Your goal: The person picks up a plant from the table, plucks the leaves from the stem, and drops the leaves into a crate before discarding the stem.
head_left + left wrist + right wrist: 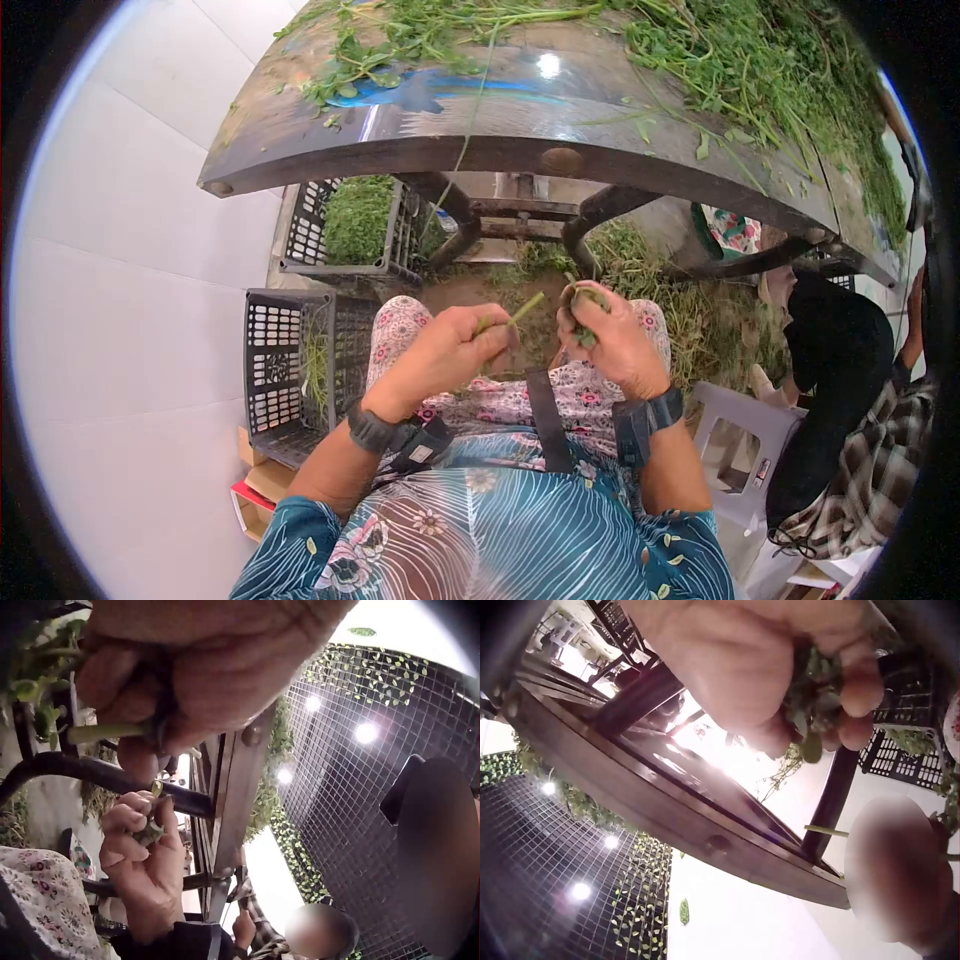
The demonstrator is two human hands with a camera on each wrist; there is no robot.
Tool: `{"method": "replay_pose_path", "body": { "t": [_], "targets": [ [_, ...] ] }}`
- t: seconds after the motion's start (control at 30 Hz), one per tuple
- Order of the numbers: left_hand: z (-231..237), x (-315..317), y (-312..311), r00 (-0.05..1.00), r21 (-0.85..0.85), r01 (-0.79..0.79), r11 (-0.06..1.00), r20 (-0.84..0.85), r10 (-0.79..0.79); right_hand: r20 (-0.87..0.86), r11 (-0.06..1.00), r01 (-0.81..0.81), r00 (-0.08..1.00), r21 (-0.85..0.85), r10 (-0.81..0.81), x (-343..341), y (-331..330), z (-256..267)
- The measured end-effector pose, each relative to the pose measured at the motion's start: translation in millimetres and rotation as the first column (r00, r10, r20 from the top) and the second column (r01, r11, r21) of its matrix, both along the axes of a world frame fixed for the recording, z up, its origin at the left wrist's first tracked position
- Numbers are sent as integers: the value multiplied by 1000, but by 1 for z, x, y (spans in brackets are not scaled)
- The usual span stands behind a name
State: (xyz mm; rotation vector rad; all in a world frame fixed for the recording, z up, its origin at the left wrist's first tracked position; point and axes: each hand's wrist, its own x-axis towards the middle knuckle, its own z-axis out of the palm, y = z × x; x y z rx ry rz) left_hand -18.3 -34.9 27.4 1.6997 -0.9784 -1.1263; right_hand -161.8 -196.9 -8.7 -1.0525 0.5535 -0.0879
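My left hand (450,348) pinches a green stem (527,306) between thumb and fingers, above the lap. The stem's cut end (86,734) sticks out past the fingertips in the left wrist view. To its right, my right hand (618,340) grips a small bunch of leafy greens (586,332). Those leaves (810,712) show between the thumb and curled fingers in the right wrist view, partly hidden by the palm. A short gap separates the two hands. Both are below the front edge of the table (480,155).
Heaps of leafy greens (720,70) cover much of the tabletop. One black crate (345,268) filled with greens stands under the table at left, another crate (270,375) nearer. Cut stalks (690,310) litter the floor. At right are a plastic stool (725,410) and another person (840,360).
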Motion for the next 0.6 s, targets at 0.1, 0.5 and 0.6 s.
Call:
{"method": "replay_pose_path", "body": {
  "t": [0.1, 0.5, 0.6],
  "targets": [
    [-1, -4, 2, 998, 42, 58, 997, 14, -59, -58, 980, -122, 992, -155, 115, 2, 11, 7],
    [-21, -2, 9, 997, -1, 64, 998, 36, -64, 136, 829, 344, 939, -441, -317, -6, -14, 0],
    [-21, 0, 14, 1000, -15, 8, 1000, 10, -7, 157, 864, 423, 866, 274, -474, -13, -24, -3]
  ]
}}
